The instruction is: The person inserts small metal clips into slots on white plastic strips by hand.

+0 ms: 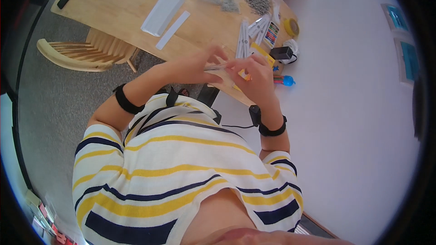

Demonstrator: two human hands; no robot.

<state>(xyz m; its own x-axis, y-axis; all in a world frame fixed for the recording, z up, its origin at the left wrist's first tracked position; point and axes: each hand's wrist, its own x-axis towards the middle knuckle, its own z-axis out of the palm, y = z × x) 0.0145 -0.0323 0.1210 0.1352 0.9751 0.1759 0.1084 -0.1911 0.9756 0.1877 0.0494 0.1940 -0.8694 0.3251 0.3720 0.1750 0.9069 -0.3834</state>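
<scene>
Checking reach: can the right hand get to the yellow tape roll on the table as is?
Probably yes. The right hand is busy pinching a thin strip with the left hand, but the yellow tape roll lies uncovered beyond it.

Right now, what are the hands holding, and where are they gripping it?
A thin pale strip, pinched between both hands: left hand at its left end, right hand at its right end.

Pale smooth wooden table (122,4), upper left of frame; matt white flat paper strips (164,13) there; dull grey metal chain heaps (256,0) at top.
</scene>
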